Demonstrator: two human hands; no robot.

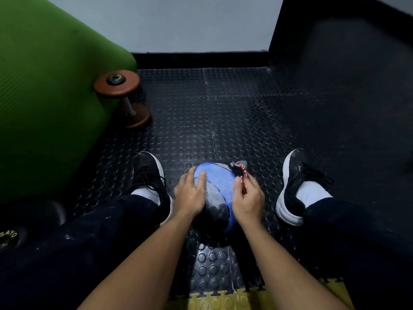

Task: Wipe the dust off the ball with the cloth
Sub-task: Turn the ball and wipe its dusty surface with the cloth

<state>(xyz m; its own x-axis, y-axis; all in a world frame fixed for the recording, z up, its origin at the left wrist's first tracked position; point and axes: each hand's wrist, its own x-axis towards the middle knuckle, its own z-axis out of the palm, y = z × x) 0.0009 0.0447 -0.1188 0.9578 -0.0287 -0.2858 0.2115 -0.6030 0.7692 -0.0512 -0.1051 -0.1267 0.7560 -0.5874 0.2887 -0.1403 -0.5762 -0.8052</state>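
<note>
My left hand lies flat on the left flank of the ball, fingers straight, pressing to steady it. My right hand is on the other side, fingers curled round a bunched cloth, red-patterned with a grey end poking out beyond my knuckles, and it touches the ball's upper right. So the hands are apart, one on each side, the ball between them.

The ball sits on the floor between my two feet, blue and dark panels filmed with pale grey dust, thickest on the near panel. It looks like a dense, rubbery gym ball, so I judge it heavy enough to stay put under a wipe, though being round it could roll away if I let go. The dusty skin may be slippery under my palm, so I would hold it low on the side with the flat hand and turn it bit by bit. The cloth looks soft and limp; best kept wadded in the fist.

Outward now: black shoes with white socks, dark trousers. The floor is black studded rubber matting, with a yellow interlocking mat edge near me. A dumbbell stands beside a green rolled mat at left. A pale wall closes the corner behind.
</note>
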